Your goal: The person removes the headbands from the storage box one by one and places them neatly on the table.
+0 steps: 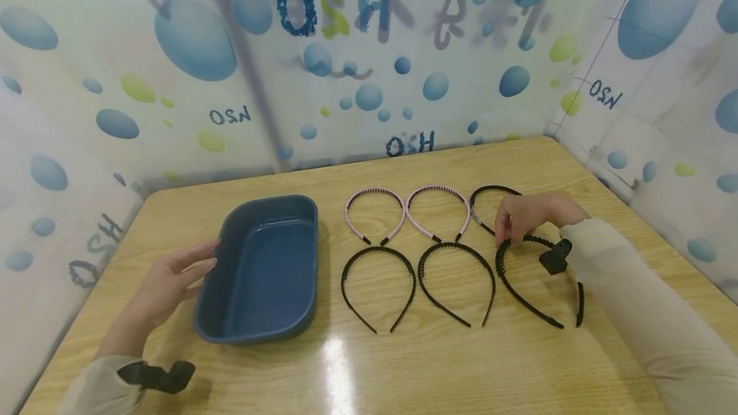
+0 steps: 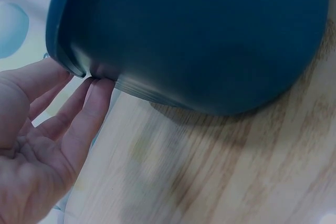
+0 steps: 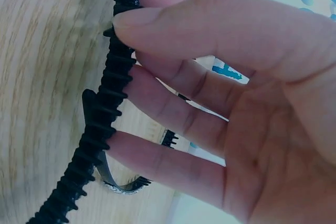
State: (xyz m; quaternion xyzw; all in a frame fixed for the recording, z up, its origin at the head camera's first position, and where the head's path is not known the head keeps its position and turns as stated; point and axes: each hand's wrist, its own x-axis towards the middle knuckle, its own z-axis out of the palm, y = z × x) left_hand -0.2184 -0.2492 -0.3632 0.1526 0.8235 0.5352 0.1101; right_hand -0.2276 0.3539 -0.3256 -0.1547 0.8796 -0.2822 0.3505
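My right hand (image 1: pixel 521 215) pinches a black headband (image 3: pixel 118 69) by its toothed band, thumb on one side and fingers along the other. In the head view that headband sits at the front right, its two ends pointing toward me. Behind it, partly covered by the hand, lies another black headband (image 1: pixel 483 189) with a speckled section. My left hand (image 1: pixel 167 284) touches the left side of a blue plastic basin (image 1: pixel 314 255), fingers fairly straight. In the left wrist view, its fingertips (image 2: pixel 104 88) meet the basin just under the rim.
Two pink headbands (image 1: pixel 375 189) (image 1: pixel 438 187) lie in the back row. In front of them are two black headbands (image 1: pixel 377 250) (image 1: pixel 455 245). All rest on a wooden table (image 1: pixel 403 370), with bubble-printed sheeting (image 1: pixel 369 120) around its far and side edges.
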